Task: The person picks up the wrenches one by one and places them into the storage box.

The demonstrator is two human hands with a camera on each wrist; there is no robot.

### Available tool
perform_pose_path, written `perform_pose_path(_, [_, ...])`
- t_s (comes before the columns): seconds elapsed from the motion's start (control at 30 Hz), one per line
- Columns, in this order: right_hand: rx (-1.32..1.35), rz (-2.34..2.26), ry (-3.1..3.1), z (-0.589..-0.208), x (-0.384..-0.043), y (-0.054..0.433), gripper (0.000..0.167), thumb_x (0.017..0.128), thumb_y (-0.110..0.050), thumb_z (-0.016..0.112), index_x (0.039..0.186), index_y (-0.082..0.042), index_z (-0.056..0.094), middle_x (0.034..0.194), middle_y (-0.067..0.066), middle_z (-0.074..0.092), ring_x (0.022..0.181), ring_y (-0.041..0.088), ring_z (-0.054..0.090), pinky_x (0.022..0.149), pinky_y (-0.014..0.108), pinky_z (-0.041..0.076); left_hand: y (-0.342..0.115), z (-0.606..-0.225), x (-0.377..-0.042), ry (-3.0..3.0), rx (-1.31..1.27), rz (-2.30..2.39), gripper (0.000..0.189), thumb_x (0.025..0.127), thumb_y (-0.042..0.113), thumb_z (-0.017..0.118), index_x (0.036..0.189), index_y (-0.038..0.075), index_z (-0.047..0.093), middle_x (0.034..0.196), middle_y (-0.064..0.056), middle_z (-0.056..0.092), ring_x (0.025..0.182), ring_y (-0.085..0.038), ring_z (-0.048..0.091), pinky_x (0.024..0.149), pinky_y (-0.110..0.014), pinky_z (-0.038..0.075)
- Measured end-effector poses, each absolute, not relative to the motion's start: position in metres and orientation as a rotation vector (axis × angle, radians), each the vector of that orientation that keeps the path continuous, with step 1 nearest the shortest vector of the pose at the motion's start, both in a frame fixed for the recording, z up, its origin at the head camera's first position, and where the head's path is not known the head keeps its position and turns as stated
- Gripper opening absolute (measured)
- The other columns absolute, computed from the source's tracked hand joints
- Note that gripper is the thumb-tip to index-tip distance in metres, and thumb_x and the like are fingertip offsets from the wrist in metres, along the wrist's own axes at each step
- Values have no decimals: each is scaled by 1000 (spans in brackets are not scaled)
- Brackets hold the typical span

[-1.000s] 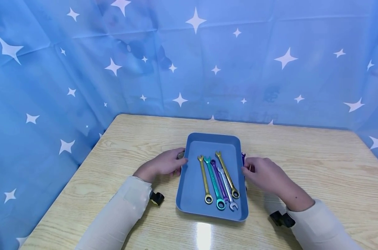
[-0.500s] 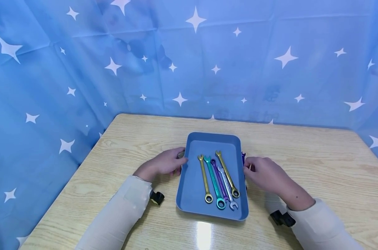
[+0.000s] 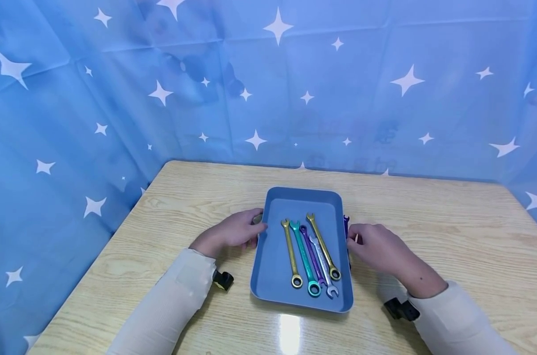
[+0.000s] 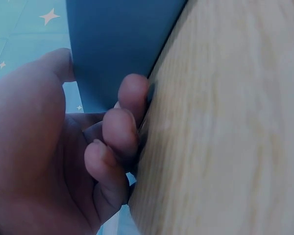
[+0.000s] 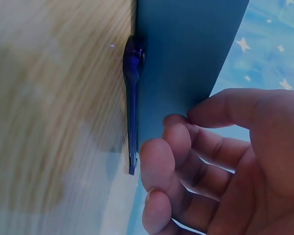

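Observation:
A blue-grey tray (image 3: 272, 288) lies on the table. Inside it rest several combination wrenches, among them a gold wrench (image 3: 291, 254), a green wrench (image 3: 304, 256), a purple wrench (image 3: 312, 256) and a silver wrench (image 3: 323, 266). My left hand (image 3: 232, 231) grips the tray's left side, thumb over the rim and fingers curled against the outer wall. At the right side, my right hand (image 3: 379, 246) has loosely curled fingers close against the outer wall, thumb tip near the index fingertip. Beside it, a dark purple wrench (image 5: 133, 83) lies along the wall outside the tray, partly hidden in the head view.
The wooden table (image 3: 206, 187) extends around the tray, its far edge meeting a blue curtain (image 3: 339, 113) with white stars. A wrist camera (image 3: 224, 281) sits under the left cuff and another black camera (image 3: 401, 310) under the right cuff.
My right hand's fingertips have shifted slightly to the right, away from the tray's rim. The left hand, the tray and the wrenches stay in place.

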State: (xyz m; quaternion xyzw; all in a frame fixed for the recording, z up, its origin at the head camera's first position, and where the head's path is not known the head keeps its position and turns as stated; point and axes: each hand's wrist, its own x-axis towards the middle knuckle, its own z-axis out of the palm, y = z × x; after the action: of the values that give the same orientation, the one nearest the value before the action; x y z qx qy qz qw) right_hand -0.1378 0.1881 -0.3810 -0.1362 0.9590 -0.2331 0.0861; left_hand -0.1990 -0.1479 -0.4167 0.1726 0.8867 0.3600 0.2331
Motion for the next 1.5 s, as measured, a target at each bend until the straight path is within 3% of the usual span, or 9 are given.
perform_pose_path(1.5, [-399,-606,2838,-391,-144,187,17,97,-19,63,82,-14,67,67,-3,58,57,13,49,52,29,40,-147,-416,-200,2447,471,981,58,103,37,44,158,20,30,69,-5,68,49,-20,59,58,-35,53])
